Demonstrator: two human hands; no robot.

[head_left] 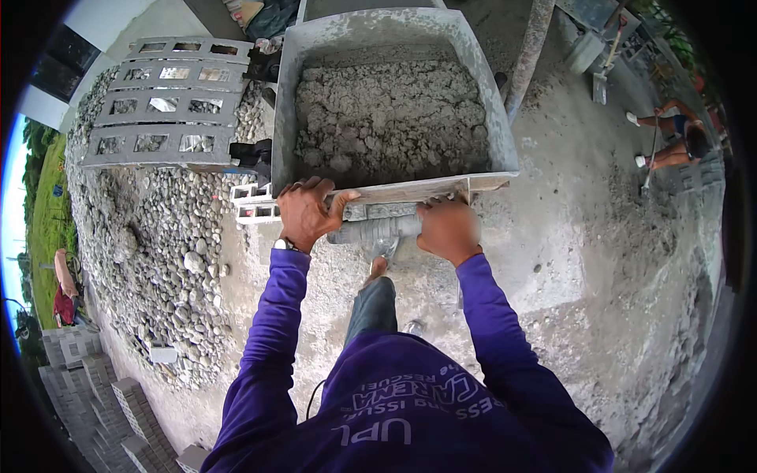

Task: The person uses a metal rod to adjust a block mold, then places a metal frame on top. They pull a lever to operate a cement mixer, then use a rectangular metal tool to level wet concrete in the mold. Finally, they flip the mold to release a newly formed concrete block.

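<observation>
Head view: box of grey mix lies straight ahead, near edge running left-right, person's left hand nearer, fingers hooked over its rim, right hand curled lower beside grey roll, exact hold I can't tell.

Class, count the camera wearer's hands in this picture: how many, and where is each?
2. The left hand rests on the near edge of the grey box, toward its left corner; the right hand is at the box's near side, farther right. Neither is hidden.
</observation>
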